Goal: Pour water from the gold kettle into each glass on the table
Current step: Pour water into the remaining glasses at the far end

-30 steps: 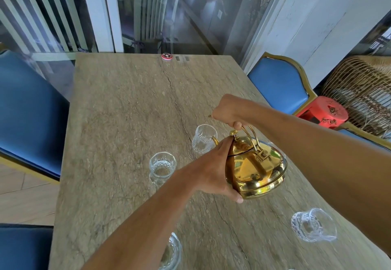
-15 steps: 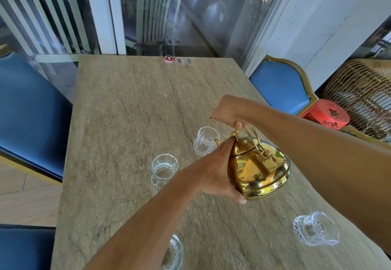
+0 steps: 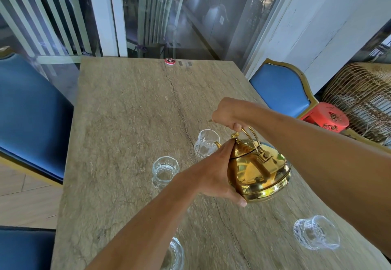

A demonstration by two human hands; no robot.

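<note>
Item: gold kettle (image 3: 261,170), round-bodied, polished, held clear of the table (image 3: 118,121) right of centre, tipped away from the wearer so its spout (image 3: 217,143) points at the far glass (image 3: 206,143), the spout tip just beside that glass's rim; whether water is running cannot be told. Grip, upper: right hand (image 3: 227,115), fist closed tight round the top of the wire handle (image 3: 254,140), knuckles up, forearm coming in from the right edge. Grip, lower: left hand (image 3: 213,174), spread wide and curved round the kettle's near-left side, forefinger tip laid against the lid (image 3: 241,150) below its knob, thumb hooked under the base rim, palm against the body. Glasses, clear, cut pattern: far glass as above; left glass (image 3: 165,172) standing just left of the left wrist, apart from the kettle; near glass (image 3: 174,255) at the bottom edge, partly hidden by the left forearm; right glass (image 3: 316,232) well apart, near the right forearm. Surroundings: small red round disc (image 3: 170,61) at the table's far edge; blue padded chair (image 3: 31,111) to the left, gold-framed blue chair (image 3: 279,92) to the right; red stool (image 3: 326,119) and wicker basketwork (image 3: 359,92) beyond it; glass doors behind
</note>
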